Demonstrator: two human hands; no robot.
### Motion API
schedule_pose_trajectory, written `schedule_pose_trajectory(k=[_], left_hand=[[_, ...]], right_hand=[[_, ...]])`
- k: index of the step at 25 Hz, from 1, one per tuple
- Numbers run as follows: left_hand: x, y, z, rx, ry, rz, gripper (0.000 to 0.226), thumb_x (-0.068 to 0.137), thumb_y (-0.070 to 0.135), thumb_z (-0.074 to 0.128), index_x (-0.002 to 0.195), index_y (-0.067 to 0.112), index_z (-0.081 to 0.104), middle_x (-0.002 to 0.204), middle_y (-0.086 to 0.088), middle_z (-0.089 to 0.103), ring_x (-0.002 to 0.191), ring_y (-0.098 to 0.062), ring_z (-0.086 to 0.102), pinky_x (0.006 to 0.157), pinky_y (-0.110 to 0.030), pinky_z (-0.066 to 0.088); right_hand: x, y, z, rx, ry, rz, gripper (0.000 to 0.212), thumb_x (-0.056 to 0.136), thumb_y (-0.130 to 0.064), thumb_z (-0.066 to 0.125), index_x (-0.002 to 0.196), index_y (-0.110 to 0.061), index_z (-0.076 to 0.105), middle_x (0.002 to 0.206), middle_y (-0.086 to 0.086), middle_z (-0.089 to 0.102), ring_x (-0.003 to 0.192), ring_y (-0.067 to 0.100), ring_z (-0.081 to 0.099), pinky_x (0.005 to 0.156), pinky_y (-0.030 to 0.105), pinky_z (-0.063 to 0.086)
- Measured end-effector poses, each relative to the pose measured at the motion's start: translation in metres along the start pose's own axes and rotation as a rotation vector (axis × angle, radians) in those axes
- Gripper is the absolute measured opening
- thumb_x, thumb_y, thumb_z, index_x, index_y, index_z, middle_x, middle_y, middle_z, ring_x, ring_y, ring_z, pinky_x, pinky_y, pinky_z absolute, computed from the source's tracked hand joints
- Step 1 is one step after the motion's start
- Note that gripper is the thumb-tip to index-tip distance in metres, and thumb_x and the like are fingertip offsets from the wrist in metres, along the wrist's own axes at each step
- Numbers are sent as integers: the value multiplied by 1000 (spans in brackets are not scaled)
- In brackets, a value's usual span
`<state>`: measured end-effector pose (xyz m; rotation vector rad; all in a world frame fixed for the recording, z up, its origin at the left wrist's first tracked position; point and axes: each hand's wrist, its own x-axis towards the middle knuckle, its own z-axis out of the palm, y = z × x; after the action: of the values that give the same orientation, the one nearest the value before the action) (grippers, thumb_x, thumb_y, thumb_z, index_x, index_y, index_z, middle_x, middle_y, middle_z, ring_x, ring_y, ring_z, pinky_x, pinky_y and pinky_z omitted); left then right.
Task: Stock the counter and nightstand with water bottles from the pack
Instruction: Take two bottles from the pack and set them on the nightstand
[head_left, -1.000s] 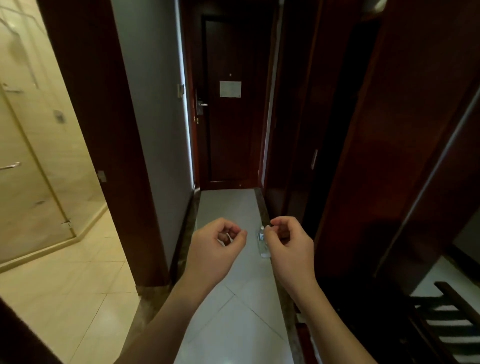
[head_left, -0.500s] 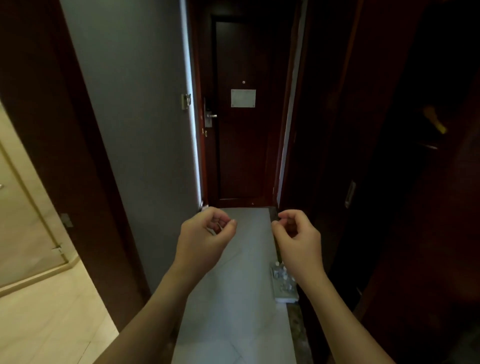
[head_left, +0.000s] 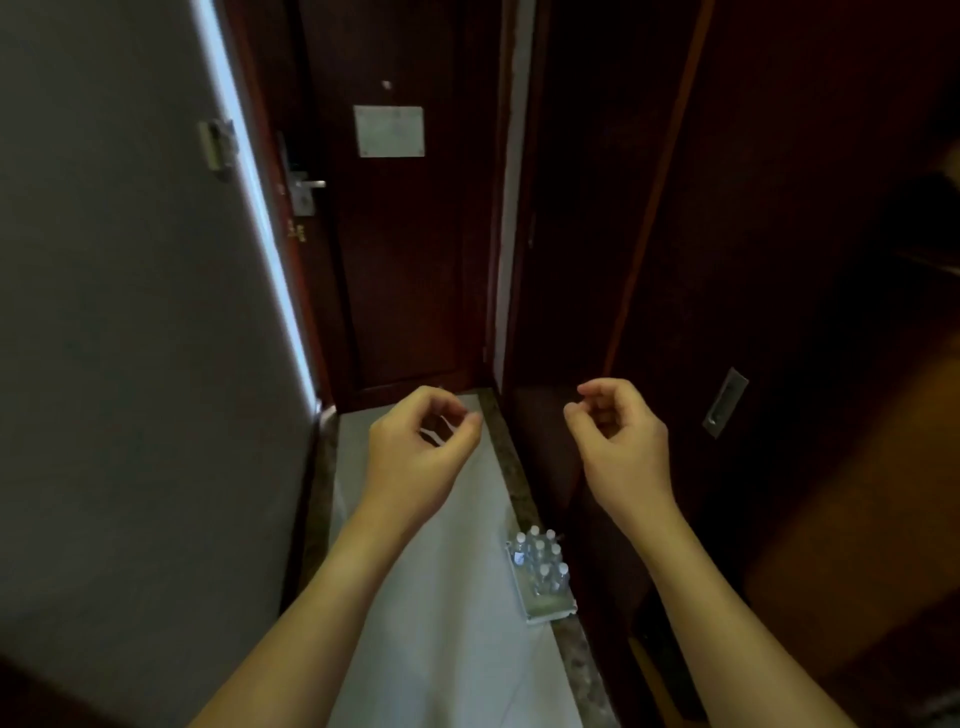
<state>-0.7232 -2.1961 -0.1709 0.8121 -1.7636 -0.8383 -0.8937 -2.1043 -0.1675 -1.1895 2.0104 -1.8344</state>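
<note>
A pack of water bottles (head_left: 541, 574), clear with white caps in a low tray, sits on the pale floor tiles against the right-hand skirting. My left hand (head_left: 418, 454) and my right hand (head_left: 621, 447) are both raised in front of me, above and beyond the pack, fingers loosely curled with nothing in them. The pack lies between and below my forearms, nearer the right one. No counter or nightstand shows.
I stand in a narrow hallway. A dark wooden door (head_left: 395, 234) with a metal handle (head_left: 306, 187) and a white notice (head_left: 389, 131) closes the far end. A grey wall (head_left: 130, 312) runs on the left, dark wardrobe panels (head_left: 727, 260) on the right.
I have walked down the hallway toward the door. The bathroom on the left has dropped out of view and the bottle pack has come much nearer. Both hands stay raised and curled.
</note>
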Motion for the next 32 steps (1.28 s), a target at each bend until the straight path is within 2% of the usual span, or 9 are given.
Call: schedule_pose_trajectory(k=[3, 8, 16, 19, 21, 23, 27, 30, 32], left_hand=[[75, -24, 34, -8, -115, 52, 11, 82, 16, 75, 80, 22, 66, 74, 10, 65, 65, -2, 59, 57, -15, 46], [164, -74, 112, -59, -268, 87, 7, 82, 15, 73, 84, 14, 67, 76, 5, 66, 69, -13, 62, 59, -25, 51], [275, -179, 249, -113, -339, 84, 8, 84, 8, 73, 87, 10, 66, 82, -3, 66, 71, -17, 61, 61, -14, 48], [299, -232, 289, -116, -385, 31, 9, 83, 12, 72, 88, 10, 65, 82, -1, 65, 74, -20, 60, 61, -12, 47], [307, -285, 321, -68, -434, 24, 11, 81, 23, 69, 88, 17, 63, 83, 10, 64, 74, -15, 62, 61, -13, 48], [300, -349, 353, -12, -474, -37, 13, 80, 22, 72, 88, 23, 62, 84, 16, 62, 73, -9, 63, 59, -14, 49], [251, -521, 427, 61, -491, -200, 22, 78, 16, 78, 88, 25, 61, 85, 14, 64, 72, -10, 63, 56, -14, 48], [182, -671, 482, 131, -530, -317, 20, 77, 21, 76, 91, 22, 62, 87, 11, 64, 72, -9, 63, 59, -19, 51], [129, -769, 513, 194, -578, -347, 20, 77, 29, 74, 92, 21, 62, 87, 9, 63, 73, -10, 63, 62, -29, 55]], right_hand=[[58, 20, 17, -3, 97, 32, 16, 88, -11, 70, 97, -24, 64, 82, -6, 64, 68, -4, 57, 64, 10, 48], [140, 85, 31, -3, 224, 134, 15, 86, -10, 72, 95, -21, 66, 79, -6, 62, 63, -5, 55, 60, 11, 45], [269, 244, 71, 26, 263, 249, 21, 84, -8, 73, 89, -26, 63, 73, -9, 58, 59, -3, 52, 60, 15, 45], [300, 308, 86, -31, 282, 347, 12, 80, -23, 70, 89, -30, 64, 71, -13, 61, 61, -2, 57, 62, 19, 46], [309, 362, 98, -83, 291, 424, 14, 83, -23, 71, 96, -26, 65, 75, -15, 65, 67, -5, 62, 67, 18, 49], [305, 424, 112, -108, 300, 512, 16, 87, -15, 71, 98, -24, 64, 77, -16, 65, 70, -10, 63, 69, 14, 49], [262, 587, 154, -169, 341, 632, 25, 86, -5, 68, 88, -30, 63, 77, -14, 67, 72, -10, 65, 68, 11, 49], [185, 740, 193, -245, 359, 784, 12, 87, -13, 69, 94, -20, 65, 84, -2, 71, 76, 6, 68, 66, 22, 50], [123, 838, 223, -275, 349, 893, 15, 88, -19, 70, 101, -21, 63, 97, 3, 70, 88, 18, 68, 68, 27, 53]])
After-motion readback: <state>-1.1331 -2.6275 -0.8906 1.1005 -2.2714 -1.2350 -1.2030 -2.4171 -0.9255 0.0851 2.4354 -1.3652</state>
